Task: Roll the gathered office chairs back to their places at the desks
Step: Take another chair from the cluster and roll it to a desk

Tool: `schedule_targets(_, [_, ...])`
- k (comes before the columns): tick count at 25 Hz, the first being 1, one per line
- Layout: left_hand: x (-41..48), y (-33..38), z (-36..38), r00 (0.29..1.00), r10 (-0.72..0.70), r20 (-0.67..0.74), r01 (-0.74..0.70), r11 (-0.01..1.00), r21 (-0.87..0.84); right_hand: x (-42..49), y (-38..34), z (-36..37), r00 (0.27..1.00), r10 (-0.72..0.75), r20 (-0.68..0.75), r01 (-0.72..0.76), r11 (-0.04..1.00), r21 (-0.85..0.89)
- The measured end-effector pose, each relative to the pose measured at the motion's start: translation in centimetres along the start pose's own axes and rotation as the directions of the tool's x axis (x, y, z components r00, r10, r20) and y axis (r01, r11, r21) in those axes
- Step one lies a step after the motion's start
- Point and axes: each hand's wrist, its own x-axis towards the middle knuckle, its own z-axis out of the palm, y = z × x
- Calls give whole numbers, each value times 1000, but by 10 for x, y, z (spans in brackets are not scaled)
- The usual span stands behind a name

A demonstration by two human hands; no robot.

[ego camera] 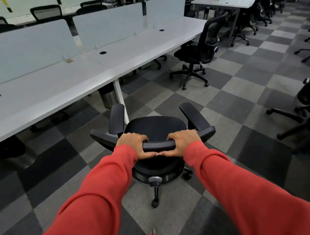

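A black office chair (154, 128) with two armrests stands on the checkered carpet right in front of me, its seat facing away. My left hand (134, 146) and my right hand (183, 143) both grip the top bar of its backrest, thumbs meeting underneath. The long white desk (60, 87) with pale divider panels runs along the left, its edge just left of the chair. A second black chair (199, 50) stands at the far end of that desk, partly pulled out.
A metal bin (108, 97) sits under the desk beside a white desk leg (121, 99). More black chairs (306, 95) crowd the right edge. Another desk row (234, 0) with chairs lies at the back right. Open carpet stretches ahead between the rows.
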Motion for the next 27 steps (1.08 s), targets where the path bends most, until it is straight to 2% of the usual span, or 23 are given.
schedule_targets(16, [233, 30, 7, 990, 138, 18, -138, 989, 60, 141, 176, 10, 995, 97, 18, -97, 995, 26])
schedule_targets(27, [365, 63, 6, 992, 121, 46, -125, 987, 97, 227, 297, 11, 993, 67, 99, -73, 996, 53])
